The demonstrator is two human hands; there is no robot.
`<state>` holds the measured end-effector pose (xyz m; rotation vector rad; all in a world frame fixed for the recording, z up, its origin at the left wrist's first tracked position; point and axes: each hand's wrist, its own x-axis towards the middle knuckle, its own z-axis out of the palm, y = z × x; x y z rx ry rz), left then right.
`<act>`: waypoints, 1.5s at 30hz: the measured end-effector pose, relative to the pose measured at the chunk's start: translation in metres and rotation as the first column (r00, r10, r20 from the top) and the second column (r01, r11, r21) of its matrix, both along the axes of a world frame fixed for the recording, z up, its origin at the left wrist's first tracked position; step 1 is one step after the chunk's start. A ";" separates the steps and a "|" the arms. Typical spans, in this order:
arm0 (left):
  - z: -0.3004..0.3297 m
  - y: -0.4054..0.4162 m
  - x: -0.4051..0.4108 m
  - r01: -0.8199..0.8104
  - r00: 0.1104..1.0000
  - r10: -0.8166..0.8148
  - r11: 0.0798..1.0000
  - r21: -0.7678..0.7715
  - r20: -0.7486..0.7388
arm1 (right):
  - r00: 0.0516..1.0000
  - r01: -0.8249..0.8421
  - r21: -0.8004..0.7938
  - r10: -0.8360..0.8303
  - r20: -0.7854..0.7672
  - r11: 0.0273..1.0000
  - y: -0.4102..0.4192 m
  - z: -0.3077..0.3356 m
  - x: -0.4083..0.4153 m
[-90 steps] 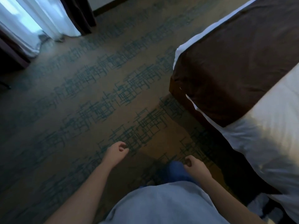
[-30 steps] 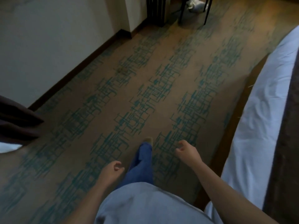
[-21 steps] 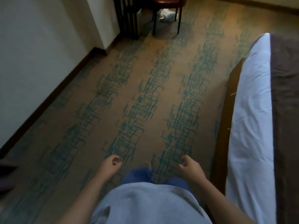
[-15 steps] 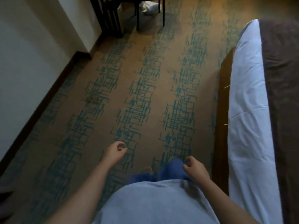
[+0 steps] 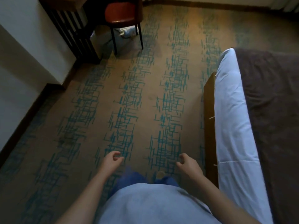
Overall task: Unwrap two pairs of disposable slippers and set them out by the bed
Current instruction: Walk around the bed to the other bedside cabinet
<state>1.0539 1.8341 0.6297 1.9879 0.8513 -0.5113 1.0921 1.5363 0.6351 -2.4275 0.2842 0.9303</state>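
where the chair stands, white bundle indistinct, left hand and right hand loosely curled, empty

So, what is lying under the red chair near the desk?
Under the red chair, a crumpled white bundle lies on the carpet between the legs. It is too small and dim to tell whether it is cloth or wrapped slippers. The seat hides the floor further back.

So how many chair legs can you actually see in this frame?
2. Both belong to the red-seated chair at the top: one dark leg at the front left, one at the front right. The rear legs may be hidden in the shadow under the desk.
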 end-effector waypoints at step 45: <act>0.003 -0.049 0.891 0.415 0.909 -0.413 0.909 0.032 -0.065 | 0.884 0.461 0.048 -0.464 0.056 0.886 -0.063 0.028 0.833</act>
